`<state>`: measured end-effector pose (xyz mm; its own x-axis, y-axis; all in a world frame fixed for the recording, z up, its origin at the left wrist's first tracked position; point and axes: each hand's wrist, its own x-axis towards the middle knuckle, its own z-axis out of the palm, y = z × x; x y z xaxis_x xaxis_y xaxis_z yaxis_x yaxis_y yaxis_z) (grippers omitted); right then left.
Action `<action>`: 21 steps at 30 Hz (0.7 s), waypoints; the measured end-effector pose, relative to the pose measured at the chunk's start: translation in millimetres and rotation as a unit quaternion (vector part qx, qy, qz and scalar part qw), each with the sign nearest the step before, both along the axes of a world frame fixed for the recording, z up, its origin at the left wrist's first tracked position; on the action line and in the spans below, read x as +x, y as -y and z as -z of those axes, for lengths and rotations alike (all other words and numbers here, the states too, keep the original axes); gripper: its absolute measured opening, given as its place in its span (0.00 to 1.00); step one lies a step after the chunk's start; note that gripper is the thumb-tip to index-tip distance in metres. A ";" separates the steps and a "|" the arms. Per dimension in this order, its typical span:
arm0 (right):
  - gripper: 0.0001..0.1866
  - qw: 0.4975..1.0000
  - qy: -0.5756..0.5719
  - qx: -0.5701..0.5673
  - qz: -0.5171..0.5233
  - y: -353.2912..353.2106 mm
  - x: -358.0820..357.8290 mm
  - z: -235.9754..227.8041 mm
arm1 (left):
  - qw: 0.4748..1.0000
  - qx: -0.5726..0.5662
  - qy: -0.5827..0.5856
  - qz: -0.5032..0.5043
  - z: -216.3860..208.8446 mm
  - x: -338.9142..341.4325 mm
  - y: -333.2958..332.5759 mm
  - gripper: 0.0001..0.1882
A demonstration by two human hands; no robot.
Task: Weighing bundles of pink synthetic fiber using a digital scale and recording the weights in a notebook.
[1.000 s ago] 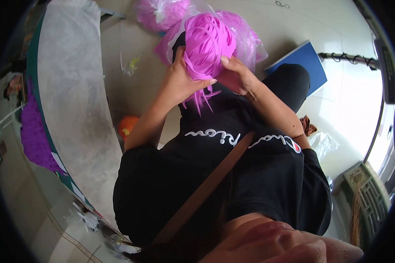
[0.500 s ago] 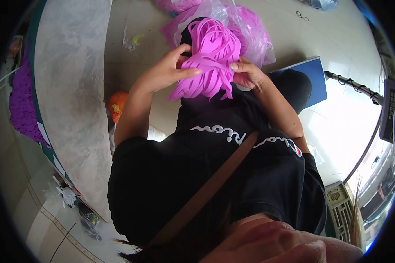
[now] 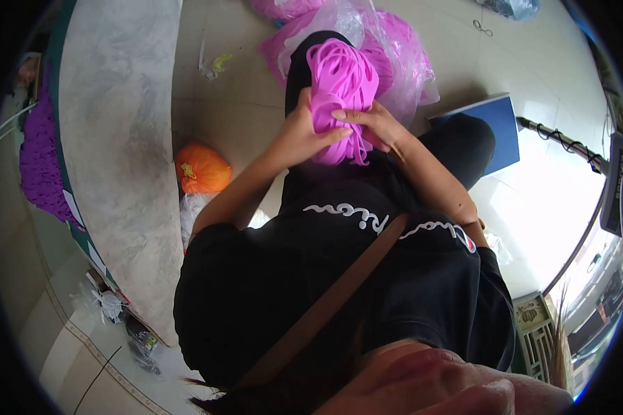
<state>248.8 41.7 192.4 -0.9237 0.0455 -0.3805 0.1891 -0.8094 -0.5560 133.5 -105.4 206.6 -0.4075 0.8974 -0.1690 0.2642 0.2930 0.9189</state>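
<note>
A bundle of bright pink flat rubbery strips (image 3: pixel 344 72) is gathered between my two hands above my lap. My left hand (image 3: pixel 307 135) wraps its left side, thumb lying across the front. From the right, my right hand (image 3: pixel 375 124) grips the same bundle, its thumb pointing left over the strips, close above the left thumb. Looped strip ends fan out beyond the hands, and a few loose ends hang below them. Most fingers are hidden behind the bundle. Just past it lie clear plastic bags (image 3: pixel 401 52) with more pink strips inside.
An orange tied bag (image 3: pixel 204 169) sits on the floor left of my arm, by a long grey surface (image 3: pixel 121 138). Purple material (image 3: pixel 41 162) lies beyond that surface. At right are a blue flat board (image 3: pixel 495 135) and a pole with coiled cable (image 3: pixel 564 142). Scissors (image 3: pixel 482 28) lie far right.
My hands have come closer together and squeezed the spread bundle into a narrower bunch. The left hand moved right, and the orange bag shows more fully.
</note>
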 end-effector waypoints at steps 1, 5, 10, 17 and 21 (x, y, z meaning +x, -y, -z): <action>0.27 0.997 0.063 0.042 -0.021 -3.4 2.3 -1.9 | 1.000 -0.006 0.001 -0.012 0.1 3.9 -3.7 0.37; 0.21 0.988 0.042 0.146 0.034 -19.5 -9.8 -19.8 | 0.991 0.013 -0.132 0.003 -21.9 -3.3 -27.6 0.36; 0.24 0.985 0.002 0.168 0.036 -52.1 -38.9 -107.3 | 0.995 0.073 -0.065 -0.017 -124.1 -23.2 -62.3 0.35; 0.23 0.973 0.019 0.229 0.015 -59.3 -76.5 -317.6 | 0.994 0.089 -0.057 -0.031 -321.5 -63.4 -63.6 0.35; 0.23 0.968 -0.024 0.250 -0.031 -48.3 -128.7 -439.9 | 0.991 0.101 -0.030 -0.089 -433.7 -94.5 -41.7 0.34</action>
